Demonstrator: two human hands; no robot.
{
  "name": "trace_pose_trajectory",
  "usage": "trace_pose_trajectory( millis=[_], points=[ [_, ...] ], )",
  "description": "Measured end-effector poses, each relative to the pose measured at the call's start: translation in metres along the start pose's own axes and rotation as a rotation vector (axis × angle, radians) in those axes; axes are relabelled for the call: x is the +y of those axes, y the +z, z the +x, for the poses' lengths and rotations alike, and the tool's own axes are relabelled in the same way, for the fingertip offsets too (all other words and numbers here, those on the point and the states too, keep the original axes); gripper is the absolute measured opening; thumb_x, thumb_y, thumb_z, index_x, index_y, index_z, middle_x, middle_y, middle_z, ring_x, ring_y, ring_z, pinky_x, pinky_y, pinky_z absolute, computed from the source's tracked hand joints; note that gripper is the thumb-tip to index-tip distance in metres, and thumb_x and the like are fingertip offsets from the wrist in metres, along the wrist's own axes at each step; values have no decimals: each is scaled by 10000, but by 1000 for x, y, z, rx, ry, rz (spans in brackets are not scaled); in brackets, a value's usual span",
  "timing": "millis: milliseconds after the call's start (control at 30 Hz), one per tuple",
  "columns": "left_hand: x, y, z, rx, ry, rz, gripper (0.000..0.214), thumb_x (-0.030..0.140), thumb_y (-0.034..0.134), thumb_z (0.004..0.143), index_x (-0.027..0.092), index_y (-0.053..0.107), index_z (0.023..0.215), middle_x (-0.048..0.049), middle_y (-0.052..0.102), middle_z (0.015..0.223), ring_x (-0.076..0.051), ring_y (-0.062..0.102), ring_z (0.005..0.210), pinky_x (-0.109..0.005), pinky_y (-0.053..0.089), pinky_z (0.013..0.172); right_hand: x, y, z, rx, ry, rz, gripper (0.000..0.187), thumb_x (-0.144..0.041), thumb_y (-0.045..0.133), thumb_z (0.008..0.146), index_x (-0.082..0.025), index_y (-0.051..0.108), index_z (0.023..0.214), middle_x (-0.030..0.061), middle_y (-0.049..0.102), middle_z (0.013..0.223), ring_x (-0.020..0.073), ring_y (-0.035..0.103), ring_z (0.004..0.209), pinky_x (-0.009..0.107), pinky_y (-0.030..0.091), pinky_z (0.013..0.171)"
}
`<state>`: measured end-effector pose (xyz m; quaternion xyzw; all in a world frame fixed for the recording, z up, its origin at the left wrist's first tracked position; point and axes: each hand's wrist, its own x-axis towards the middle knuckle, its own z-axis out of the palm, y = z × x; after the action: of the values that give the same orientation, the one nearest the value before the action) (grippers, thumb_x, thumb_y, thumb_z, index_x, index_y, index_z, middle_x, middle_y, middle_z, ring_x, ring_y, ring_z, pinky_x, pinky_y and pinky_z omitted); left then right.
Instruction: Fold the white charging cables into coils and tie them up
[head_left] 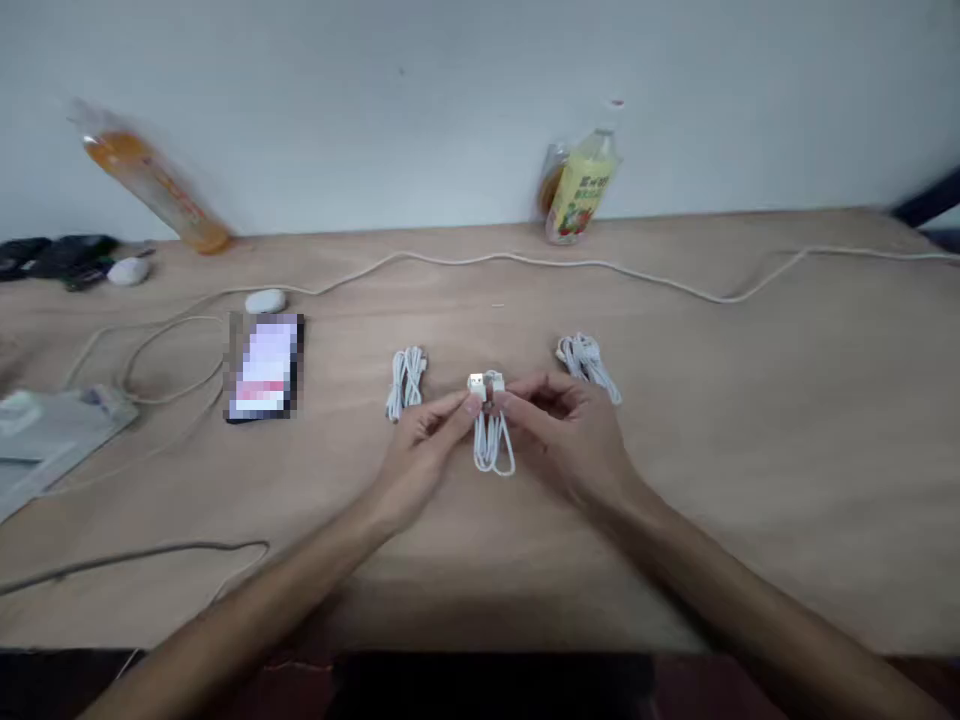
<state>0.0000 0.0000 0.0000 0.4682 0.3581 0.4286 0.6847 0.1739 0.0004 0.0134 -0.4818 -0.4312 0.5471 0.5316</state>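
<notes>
Between my two hands is a white USB cable [493,447], folded into loops that hang down toward me. My left hand [429,440] pinches it beside a USB plug with a metal tip, which points away from me. With thumb and fingers closed, my right hand [574,425] grips the cable's other side near a second white connector. Just beyond my left hand a bundled white cable [406,380] lies on the table. Another bundled white cable [589,363] rests beyond my right hand, partly covered by it.
A phone [264,368] with a blurred screen lies on the wooden table [750,400] at left, near a white oval object [265,301]. Along the wall stand a yellow-labelled bottle [583,185] and a leaning orange bottle [157,190]. A long white cord [525,259] crosses the back. Plastic packaging [60,435] lies far left.
</notes>
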Motion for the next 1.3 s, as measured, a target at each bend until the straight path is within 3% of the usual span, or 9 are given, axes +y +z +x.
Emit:
trace_pose_trajectory(
  millis=[233,467,700,833,967,1133,1300],
  points=[
    [3,2,-1,18,-14,-28,337,510,773,1018,281,886,1239,-74,861,1194,-271,758,1166,-445,494,1197,2,-3,-1,-3,9,-42,219,-432,912,773,-243,800,770,17,796,765,175,693,686,306,570,619],
    [2,6,-1,86,-38,-77,356,513,826,967,242,894,1187,-101,869,1098,-283,795,1063,-446,615,1018,3,-3,-2,1,38,39,277,-464,910,785,-233,765,825,10,765,766,139,633,616,264,500,532],
    [4,5,0,151,-28,-70,307,471,880,916,210,874,1078,-83,870,1092,-207,808,928,-313,646,848,1,-1,-2,3,113,99,375,-542,877,816,-236,672,893,-39,677,656,107,544,518,219,360,437],
    [7,9,1,139,-24,-100,284,415,926,871,197,777,977,-41,859,936,-186,818,797,-281,666,737,3,-1,-2,-17,141,83,404,-573,871,816,-226,700,932,-49,648,647,98,515,492,219,352,421],
    [9,10,1,141,-33,-114,380,410,944,853,210,630,934,-40,859,956,-224,839,750,-275,665,570,5,-1,-3,-51,201,64,449,-560,908,779,-208,750,1009,-64,606,626,78,454,455,217,329,407],
    [10,9,-2,157,-45,-81,469,406,939,861,231,593,1124,-53,870,1020,-254,851,709,-296,674,514,5,0,-4,-68,239,65,457,-530,930,765,-223,780,1069,-65,602,635,78,450,460,226,307,411],
    [9,8,-5,146,-46,-10,877,375,959,846,226,476,1562,-24,877,903,-252,864,737,-330,712,705,3,-3,-3,-114,273,11,446,-548,910,785,-213,789,1053,-43,646,677,84,469,473,238,320,426]
  ],
)
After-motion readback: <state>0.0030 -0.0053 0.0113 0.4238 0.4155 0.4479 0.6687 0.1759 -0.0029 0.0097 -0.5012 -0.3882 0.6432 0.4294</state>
